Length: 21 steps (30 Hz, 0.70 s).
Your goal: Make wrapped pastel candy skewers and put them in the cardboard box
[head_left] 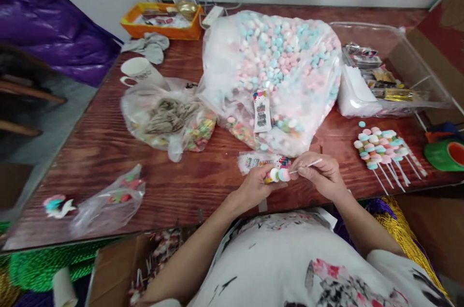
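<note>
My left hand (256,182) pinches a short row of pastel candy pieces (279,174), white, green and pink, near the table's front edge. My right hand (322,173) holds a thin white stick (307,166) whose tip points into the pink end of that row. Just behind my hands lies a small printed packet (253,160). A large clear bag of pink, blue and white candies (279,65) stands beyond it, with a printed label (261,111) on its front.
Several finished candy skewers (382,148) lie at the right. A clear bin (391,80) holds wrappers. At the left are a smaller bag of mixed sweets (170,121), a white mug (136,70), a crumpled plastic bag (108,203) and an orange tray (163,19). Green tape roll (445,154) at far right.
</note>
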### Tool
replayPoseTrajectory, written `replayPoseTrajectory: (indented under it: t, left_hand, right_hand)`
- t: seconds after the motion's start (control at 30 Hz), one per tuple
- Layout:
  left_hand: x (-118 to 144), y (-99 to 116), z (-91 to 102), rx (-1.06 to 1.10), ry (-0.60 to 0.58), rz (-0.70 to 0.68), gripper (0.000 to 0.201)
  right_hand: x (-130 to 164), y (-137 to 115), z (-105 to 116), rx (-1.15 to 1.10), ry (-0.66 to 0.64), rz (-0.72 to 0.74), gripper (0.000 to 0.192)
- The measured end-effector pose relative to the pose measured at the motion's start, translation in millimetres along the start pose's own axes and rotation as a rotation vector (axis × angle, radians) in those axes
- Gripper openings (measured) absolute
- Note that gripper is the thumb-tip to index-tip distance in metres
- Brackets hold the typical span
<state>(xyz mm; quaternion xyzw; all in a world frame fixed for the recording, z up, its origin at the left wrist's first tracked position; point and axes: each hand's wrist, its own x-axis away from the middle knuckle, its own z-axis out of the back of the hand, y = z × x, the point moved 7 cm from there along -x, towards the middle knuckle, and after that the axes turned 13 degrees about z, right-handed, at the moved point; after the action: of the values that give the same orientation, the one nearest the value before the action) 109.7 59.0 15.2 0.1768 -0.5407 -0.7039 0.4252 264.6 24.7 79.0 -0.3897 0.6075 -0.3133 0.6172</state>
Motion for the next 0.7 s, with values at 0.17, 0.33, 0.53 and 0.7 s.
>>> replayPoseTrajectory:
  t: [0.17, 0.33, 0.53, 0.7]
  left_hand:
    - [4, -6, 3.5, -0.17, 0.08, 0.021, 0.023]
    - [6, -4, 8.3, -0.391, 0.246, 0.019, 0.019]
    - [6, 5, 0.4, -0.453, 0.298, -0.043, 0.02]
    - [9, 6, -3.9, -0.359, 0.188, -0.007, 0.016]
  right_hand:
    - [0, -8, 8, 0.056, 0.094, 0.041, 0.007]
    - [6, -5, 7, 0.075, 0.083, 0.006, 0.008]
    - [13, 3, -5, 0.134, 0.058, 0.001, 0.012]
    - [8, -1, -10, 0.05, 0.008, 0.074, 0.01]
